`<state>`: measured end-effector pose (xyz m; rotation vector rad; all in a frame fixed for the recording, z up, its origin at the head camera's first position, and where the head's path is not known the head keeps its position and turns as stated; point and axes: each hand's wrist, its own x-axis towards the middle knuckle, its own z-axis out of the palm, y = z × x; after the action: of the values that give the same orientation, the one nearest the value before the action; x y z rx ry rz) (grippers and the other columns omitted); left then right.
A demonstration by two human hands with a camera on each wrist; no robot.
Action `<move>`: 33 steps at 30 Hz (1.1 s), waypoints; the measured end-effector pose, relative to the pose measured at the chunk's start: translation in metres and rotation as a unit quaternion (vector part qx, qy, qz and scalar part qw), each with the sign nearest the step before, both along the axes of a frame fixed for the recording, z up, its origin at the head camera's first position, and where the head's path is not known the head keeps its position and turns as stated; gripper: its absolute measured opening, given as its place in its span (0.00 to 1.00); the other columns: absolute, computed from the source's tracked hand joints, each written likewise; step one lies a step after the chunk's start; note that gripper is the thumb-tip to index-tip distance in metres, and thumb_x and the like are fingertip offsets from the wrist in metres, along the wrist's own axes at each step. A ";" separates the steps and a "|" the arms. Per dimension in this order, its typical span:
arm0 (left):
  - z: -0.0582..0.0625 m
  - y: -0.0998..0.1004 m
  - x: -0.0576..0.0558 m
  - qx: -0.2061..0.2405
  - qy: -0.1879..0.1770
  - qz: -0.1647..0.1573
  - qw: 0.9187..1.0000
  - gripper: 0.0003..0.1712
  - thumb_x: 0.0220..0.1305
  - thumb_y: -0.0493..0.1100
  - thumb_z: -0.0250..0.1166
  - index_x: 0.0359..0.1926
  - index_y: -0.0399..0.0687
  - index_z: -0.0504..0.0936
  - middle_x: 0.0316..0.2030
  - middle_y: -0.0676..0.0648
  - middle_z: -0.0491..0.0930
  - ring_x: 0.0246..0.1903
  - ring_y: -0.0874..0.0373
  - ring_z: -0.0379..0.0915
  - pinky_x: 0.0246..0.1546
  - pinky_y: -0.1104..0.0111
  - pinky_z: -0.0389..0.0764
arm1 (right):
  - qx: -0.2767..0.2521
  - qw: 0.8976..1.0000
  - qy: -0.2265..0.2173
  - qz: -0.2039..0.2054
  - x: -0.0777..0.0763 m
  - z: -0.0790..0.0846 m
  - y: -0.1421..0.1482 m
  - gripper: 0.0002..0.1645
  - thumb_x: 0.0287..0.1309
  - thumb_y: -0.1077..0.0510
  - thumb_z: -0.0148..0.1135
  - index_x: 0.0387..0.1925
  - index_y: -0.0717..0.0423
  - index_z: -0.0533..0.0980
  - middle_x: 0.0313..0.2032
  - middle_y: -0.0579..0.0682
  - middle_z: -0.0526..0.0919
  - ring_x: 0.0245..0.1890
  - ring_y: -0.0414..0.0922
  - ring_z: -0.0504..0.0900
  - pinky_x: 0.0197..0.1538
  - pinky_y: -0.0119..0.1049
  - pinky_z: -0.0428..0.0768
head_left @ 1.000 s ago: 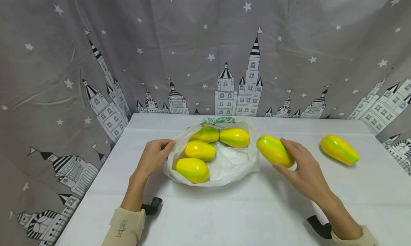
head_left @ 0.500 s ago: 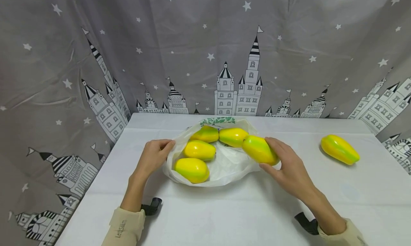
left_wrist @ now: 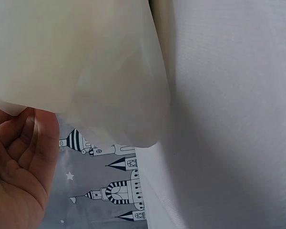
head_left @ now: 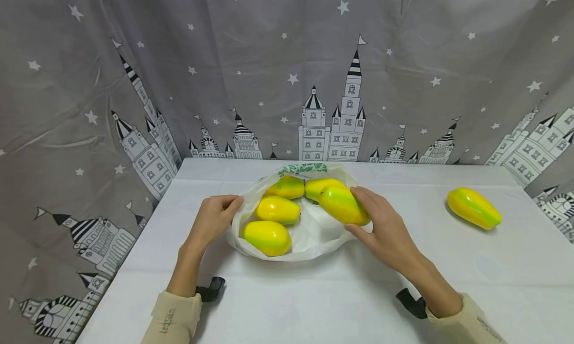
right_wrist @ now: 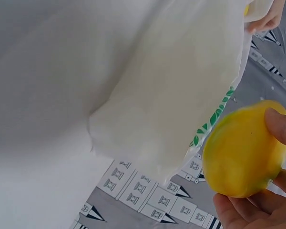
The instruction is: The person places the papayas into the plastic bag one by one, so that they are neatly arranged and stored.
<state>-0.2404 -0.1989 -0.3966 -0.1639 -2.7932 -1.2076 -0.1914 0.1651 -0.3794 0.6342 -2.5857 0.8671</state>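
Observation:
A white plastic bag [head_left: 309,242] with a green leaf print lies with its mouth open on the table. Inside it are several yellow-green papayas, among them a front one [head_left: 267,238] and one behind it [head_left: 278,210]. My left hand [head_left: 216,218] pinches the bag's left rim; in the left wrist view the fingers [left_wrist: 26,152] curl at the plastic. My right hand [head_left: 381,229] holds another papaya [head_left: 343,205] between thumb and fingers, above the right side of the bag's mouth. That held papaya [right_wrist: 245,150] partly covers the one at the back right [head_left: 325,185].
One more papaya [head_left: 474,208] lies on the white-covered table [head_left: 314,304] at the right. A grey curtain [head_left: 269,60] printed with castles and stars hangs behind the table and along its left side. Black wrist mounts [head_left: 211,289] sit under both forearms.
My right hand has carried its papaya leftward, from beside the bag's right edge to over its mouth. The left hand stays at the left rim.

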 end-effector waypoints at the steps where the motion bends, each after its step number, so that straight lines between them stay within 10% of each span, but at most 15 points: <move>1: 0.000 0.000 0.000 0.000 0.000 0.000 1.000 0.24 0.75 0.50 0.56 0.58 0.35 0.80 0.45 0.39 0.84 0.32 0.53 0.77 0.36 0.63 0.81 | 0.000 1.000 -0.001 0.003 -0.001 0.000 -0.002 0.45 0.54 0.58 0.74 0.70 0.58 0.64 0.67 0.58 0.68 0.66 0.56 0.66 0.65 0.56 0.66; 33: -0.001 -0.001 -0.002 -0.006 -0.004 -0.001 1.000 0.23 0.75 0.49 0.56 0.58 0.34 0.80 0.44 0.39 0.84 0.32 0.53 0.77 0.36 0.62 0.80 | 0.072 0.996 -0.046 -0.003 -0.038 -0.025 -0.033 0.42 0.53 0.58 0.75 0.67 0.63 0.68 0.60 0.64 0.72 0.59 0.59 0.71 0.62 0.54 0.70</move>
<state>-0.2423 -0.1994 -0.3979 -0.1639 -2.8083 -1.1952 -0.2294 0.1319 -0.4041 0.6395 -2.7507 0.7276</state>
